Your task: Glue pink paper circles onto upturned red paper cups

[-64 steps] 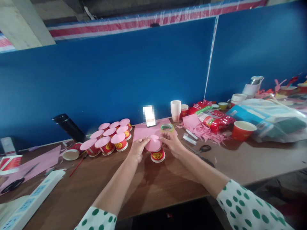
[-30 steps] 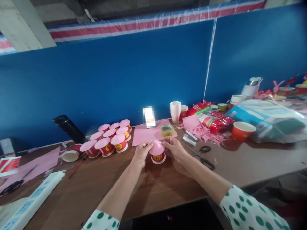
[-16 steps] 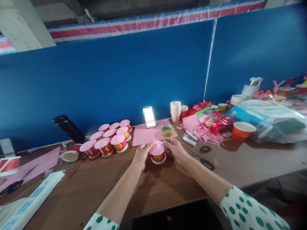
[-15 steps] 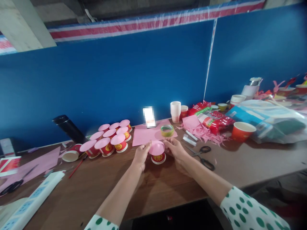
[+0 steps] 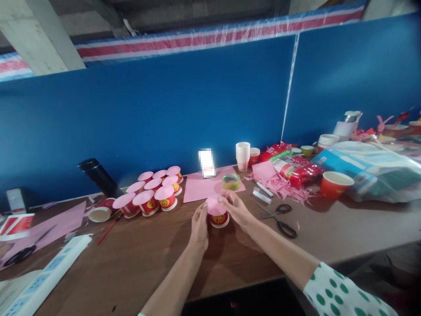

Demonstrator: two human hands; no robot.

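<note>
An upside-down red paper cup [image 5: 219, 219] stands on the brown table [image 5: 138, 263] with a pink paper disc [image 5: 215, 206] lying on its base. My left hand [image 5: 199, 224] rests against the cup's left side, fingers together and curved round it. My right hand [image 5: 236, 208] is at the right, fingertips pressing on the disc's edge. Just behind lie a pink paper sheet [image 5: 199, 187] and a roll of green tape [image 5: 230, 181].
Several red cups capped with pink discs [image 5: 154, 192] stand to the left, near a black flask [image 5: 97, 176]. Black scissors [image 5: 279, 218], glue sticks [image 5: 262, 193] and pink scraps [image 5: 283, 184] lie to the right, with a red cup [image 5: 335, 184]. A white power strip [image 5: 46, 276] is near left.
The disc that stood tilted against the cup now lies flat on its base. My left hand has slid down beside the cup. The view has shifted slightly.
</note>
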